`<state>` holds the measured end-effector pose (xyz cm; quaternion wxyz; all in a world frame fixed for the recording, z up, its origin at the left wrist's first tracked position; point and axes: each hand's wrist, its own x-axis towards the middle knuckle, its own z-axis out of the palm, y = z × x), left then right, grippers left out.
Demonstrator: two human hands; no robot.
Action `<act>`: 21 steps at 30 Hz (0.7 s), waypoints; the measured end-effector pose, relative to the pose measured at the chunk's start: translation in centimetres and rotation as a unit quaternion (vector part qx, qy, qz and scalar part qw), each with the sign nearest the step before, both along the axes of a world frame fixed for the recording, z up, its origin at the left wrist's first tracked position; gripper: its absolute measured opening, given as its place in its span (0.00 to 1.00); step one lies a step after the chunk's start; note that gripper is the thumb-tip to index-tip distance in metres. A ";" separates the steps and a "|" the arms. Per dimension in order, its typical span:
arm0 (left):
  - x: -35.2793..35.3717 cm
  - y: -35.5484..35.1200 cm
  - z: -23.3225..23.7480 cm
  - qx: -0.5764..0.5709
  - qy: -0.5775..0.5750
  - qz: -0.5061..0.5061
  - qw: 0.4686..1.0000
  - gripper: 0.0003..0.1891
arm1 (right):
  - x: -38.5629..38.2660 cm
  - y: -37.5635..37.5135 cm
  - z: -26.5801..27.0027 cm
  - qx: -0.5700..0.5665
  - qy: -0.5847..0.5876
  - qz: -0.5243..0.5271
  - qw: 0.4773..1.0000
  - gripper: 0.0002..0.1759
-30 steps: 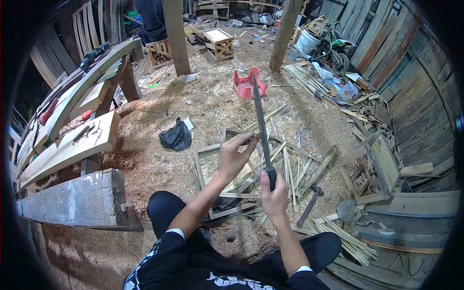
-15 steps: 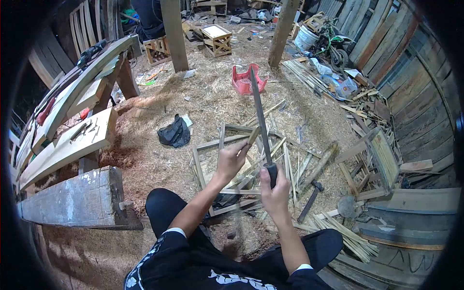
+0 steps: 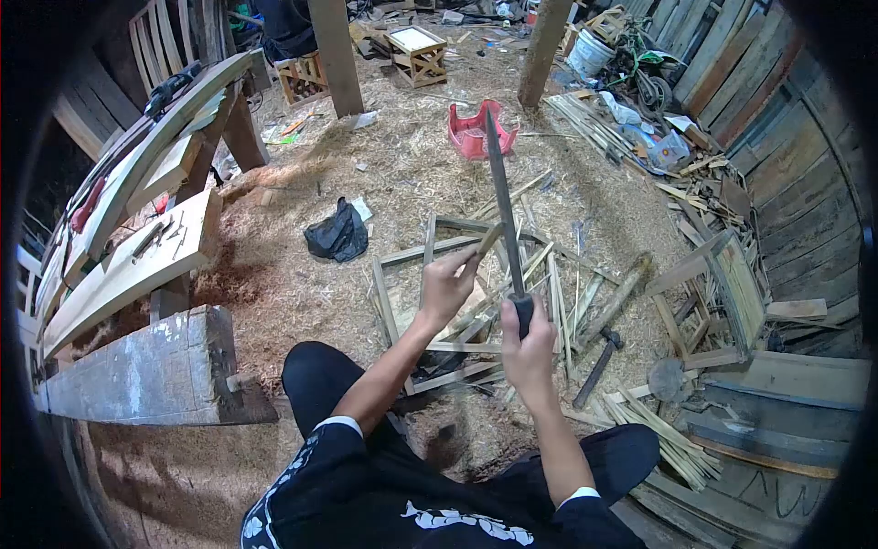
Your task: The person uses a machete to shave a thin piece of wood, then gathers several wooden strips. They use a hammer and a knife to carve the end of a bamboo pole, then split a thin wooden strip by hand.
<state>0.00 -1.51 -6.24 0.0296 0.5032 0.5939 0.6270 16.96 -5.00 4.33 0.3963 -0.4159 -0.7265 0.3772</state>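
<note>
My right hand [image 3: 529,346] is wrapped round the black handle of a long knife [image 3: 505,206], its narrow dark blade pointing up and away from me. My left hand [image 3: 446,291] pinches a short strip of wood [image 3: 491,239], which leans close against the left side of the blade. Below both hands, wooden frame pieces [image 3: 391,306] lie on the shavings-covered floor with several thin sticks [image 3: 555,302] among them. A hammer [image 3: 599,366] rests on the floor to the right of my right hand.
A wooden bench [image 3: 137,366] with boards stands at left. Ahead are a black plastic bag [image 3: 338,232], a red plastic stool [image 3: 471,139] and two posts. Split strips [image 3: 672,448] lie by my right knee; scrap wood lines the right wall. Another person [image 3: 289,32] sits at the back left.
The whole view has shifted slightly, so the floor items appear a little higher and further right. Both hands keep their grips, with the wood strip still beside the blade.
</note>
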 end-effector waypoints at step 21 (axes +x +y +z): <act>0.5 -0.7 0.2 -0.041 0.052 0.045 0.997 0.11 | 0.0 -0.1 1.4 -0.019 -0.029 0.018 0.999 0.23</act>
